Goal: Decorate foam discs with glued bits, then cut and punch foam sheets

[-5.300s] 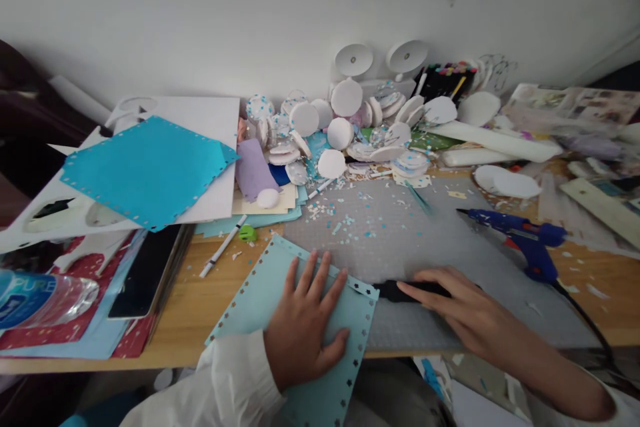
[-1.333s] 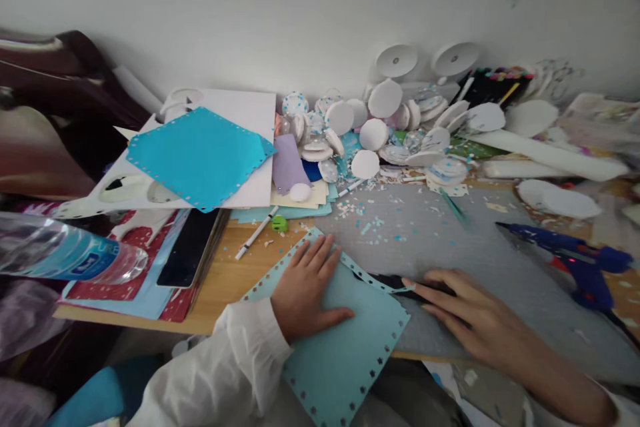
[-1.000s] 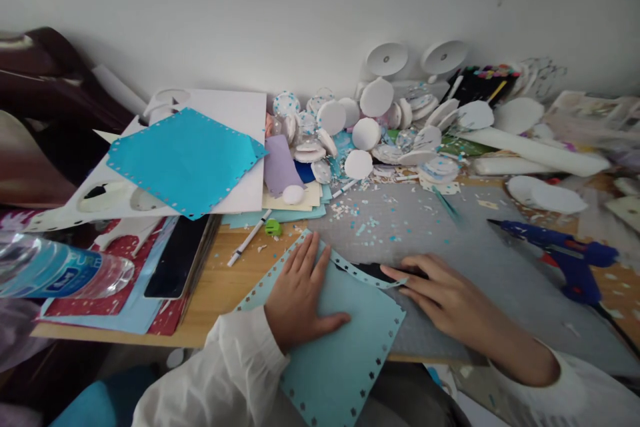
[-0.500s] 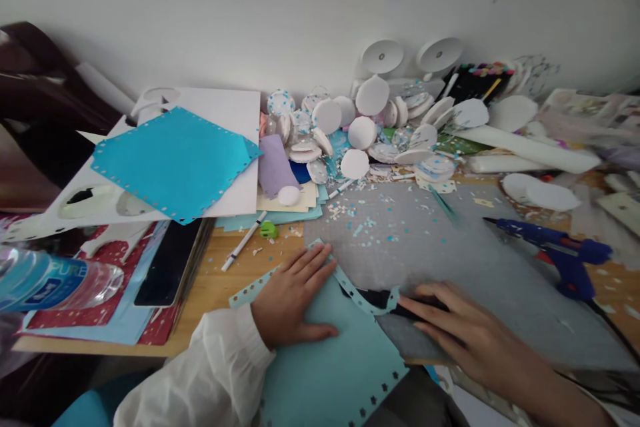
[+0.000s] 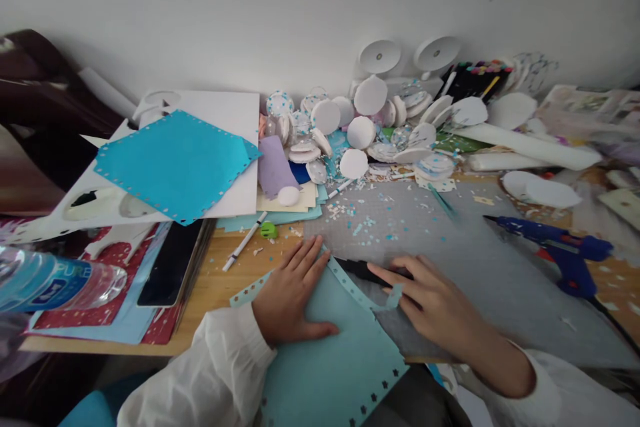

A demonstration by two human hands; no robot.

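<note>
My left hand (image 5: 295,297) lies flat, fingers stretched, on a light blue paper sheet (image 5: 320,373) with star-shaped holes along its edges. In my right hand (image 5: 437,303) is a black craft knife (image 5: 363,270), its tip pointing left at the sheet's upper right edge. A narrow punched strip (image 5: 353,285) runs along that edge, and its loose end curls up by my right fingers. Under the sheet's upper part is a grey cutting mat (image 5: 480,273), where small blue and white scraps are scattered. The sheet's lower end reaches past the table's front edge.
A blue glue gun (image 5: 560,250) lies at the right. White discs (image 5: 354,164) are heaped along the wall. At left are a bright blue punched sheet (image 5: 175,163), a phone (image 5: 170,267) and a water bottle (image 5: 60,280). A green punch (image 5: 269,230) sits beside a white pen (image 5: 245,241).
My right hand has moved left and up with the craft knife, bringing its tip near the sheet's top corner. My left hand stays in nearly the same place.
</note>
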